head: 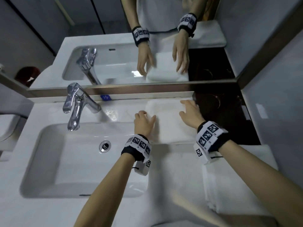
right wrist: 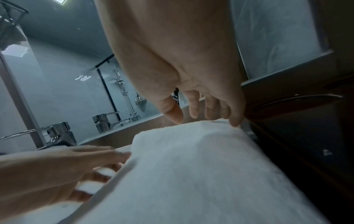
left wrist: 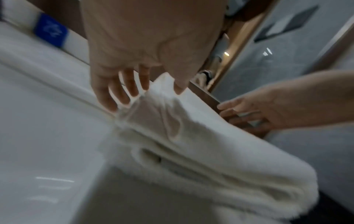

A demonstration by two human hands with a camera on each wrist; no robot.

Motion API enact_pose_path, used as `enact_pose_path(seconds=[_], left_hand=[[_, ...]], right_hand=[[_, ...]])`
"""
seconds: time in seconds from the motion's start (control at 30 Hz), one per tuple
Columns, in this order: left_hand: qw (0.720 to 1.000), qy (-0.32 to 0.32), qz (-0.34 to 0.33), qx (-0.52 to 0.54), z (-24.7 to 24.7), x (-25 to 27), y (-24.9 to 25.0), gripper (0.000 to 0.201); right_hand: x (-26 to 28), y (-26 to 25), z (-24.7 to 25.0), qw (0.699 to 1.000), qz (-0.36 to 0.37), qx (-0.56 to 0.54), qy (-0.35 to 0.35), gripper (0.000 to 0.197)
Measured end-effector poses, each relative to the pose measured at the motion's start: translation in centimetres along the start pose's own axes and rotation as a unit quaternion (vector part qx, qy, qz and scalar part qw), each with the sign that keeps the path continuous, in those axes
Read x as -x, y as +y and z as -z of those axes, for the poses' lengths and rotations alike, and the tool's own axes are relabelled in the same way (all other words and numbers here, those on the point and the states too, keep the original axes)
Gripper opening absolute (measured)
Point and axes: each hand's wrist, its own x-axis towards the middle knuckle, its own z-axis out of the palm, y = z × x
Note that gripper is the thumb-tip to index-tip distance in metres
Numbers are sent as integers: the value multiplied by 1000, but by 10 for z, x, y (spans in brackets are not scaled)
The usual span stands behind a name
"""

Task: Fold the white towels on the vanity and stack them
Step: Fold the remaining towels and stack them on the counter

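A folded white towel [head: 168, 123] lies on the vanity top [head: 124, 112] to the right of the basin, close to the mirror. My left hand [head: 146, 118] rests at its left edge; in the left wrist view the fingers [left wrist: 122, 94] are straight along the towel's [left wrist: 210, 151] side and the thumb lies on top. My right hand [head: 188, 107] touches the towel's far right corner with relaxed fingertips [right wrist: 193, 110] on the towel [right wrist: 191, 166]. A second white towel [head: 229, 185] lies spread nearer to me, partly under my right forearm.
The basin [head: 65, 161] and chrome faucet [head: 77, 105] are to the left. The mirror [head: 114, 22] runs along the back over a ledge with a blue label [head: 105, 97]. A dark glossy surface [head: 221, 122] borders the towel on the right, next to the wall.
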Motion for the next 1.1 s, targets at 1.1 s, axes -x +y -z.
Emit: enact_pose_path(seconds=[1.1], left_hand=[[938,45,-257,-230,-1,0,5,50]], right_hand=[[29,22,-38,969,-15,202,-141,102]])
